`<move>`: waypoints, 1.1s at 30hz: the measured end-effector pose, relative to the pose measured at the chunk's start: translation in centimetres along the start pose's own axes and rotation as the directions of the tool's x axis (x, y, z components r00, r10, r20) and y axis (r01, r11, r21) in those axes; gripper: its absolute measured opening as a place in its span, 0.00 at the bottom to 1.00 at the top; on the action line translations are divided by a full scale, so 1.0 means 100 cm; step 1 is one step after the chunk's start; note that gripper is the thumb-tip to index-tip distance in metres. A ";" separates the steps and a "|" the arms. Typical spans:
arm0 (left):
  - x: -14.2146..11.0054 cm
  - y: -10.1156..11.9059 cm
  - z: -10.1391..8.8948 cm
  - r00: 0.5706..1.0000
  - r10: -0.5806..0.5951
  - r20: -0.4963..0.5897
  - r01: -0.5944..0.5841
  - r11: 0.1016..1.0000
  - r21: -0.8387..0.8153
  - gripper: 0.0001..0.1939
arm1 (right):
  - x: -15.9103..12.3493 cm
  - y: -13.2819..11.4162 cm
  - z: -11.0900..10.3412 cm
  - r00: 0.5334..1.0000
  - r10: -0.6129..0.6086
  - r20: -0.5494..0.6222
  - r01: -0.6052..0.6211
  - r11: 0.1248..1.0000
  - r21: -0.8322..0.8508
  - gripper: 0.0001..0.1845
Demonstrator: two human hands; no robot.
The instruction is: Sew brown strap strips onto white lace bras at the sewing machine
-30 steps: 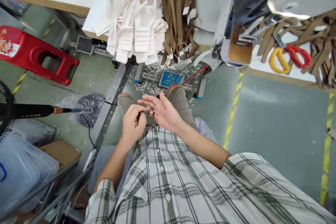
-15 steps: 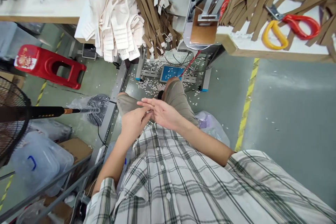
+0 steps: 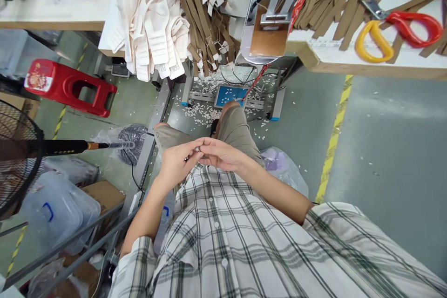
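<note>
Over my lap, my left hand (image 3: 176, 160) and my right hand (image 3: 223, 154) meet at the fingertips. Both are closed around a small metal piece (image 3: 198, 149), mostly hidden by the fingers, so its kind is unclear. A small dark bit shows between my left fingers. Ahead stands a sewing machine, its metal presser parts (image 3: 279, 2) above a brown plate (image 3: 268, 39). To its left hang white labelled strips (image 3: 160, 37) and brown straps (image 3: 206, 23). More brown straps (image 3: 328, 0) lie to the right, with red-and-yellow-handled scissors (image 3: 398, 28) on them.
A blue pedal (image 3: 228, 97) lies under the machine amid white scraps. On the left are a red stool (image 3: 70, 86), a fan (image 3: 17, 158), clear plastic boxes (image 3: 56, 209) and a metal rail (image 3: 70, 247). A plastic bag (image 3: 284, 172) sits by my right leg.
My right hand has turned from a flat, spread palm to curled fingers meeting my left hand. The small metal piece now shows between them. The view has shifted slightly.
</note>
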State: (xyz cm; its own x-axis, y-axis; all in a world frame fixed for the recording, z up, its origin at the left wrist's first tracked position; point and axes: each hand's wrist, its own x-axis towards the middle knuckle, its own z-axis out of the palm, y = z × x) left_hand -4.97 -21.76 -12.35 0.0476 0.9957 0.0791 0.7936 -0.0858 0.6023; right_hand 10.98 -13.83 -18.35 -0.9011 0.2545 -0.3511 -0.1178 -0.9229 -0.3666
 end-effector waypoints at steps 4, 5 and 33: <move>-0.001 -0.003 -0.003 0.999 0.026 -0.033 -0.028 0.998 -0.061 0.14 | 0.001 0.000 -0.006 0.998 -0.018 -0.058 0.013 0.996 -0.086 0.19; -0.001 -0.003 -0.004 0.998 0.018 -0.055 -0.023 0.996 -0.090 0.14 | 0.001 0.000 -0.007 0.996 -0.058 -0.071 0.051 0.994 -0.092 0.18; 0.014 -0.004 -0.020 0.942 -0.252 0.222 0.328 0.833 -0.445 0.08 | -0.031 -0.037 0.023 0.936 -0.346 0.058 0.196 0.381 -0.903 0.19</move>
State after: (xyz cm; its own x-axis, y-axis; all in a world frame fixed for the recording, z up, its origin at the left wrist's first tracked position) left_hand -6.40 -20.45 -10.91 -0.0207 0.9670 -0.2538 0.4068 0.2401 0.8814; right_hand 13.24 -11.84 -13.91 -0.8270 0.5412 -0.1522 0.1550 -0.0407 -0.9871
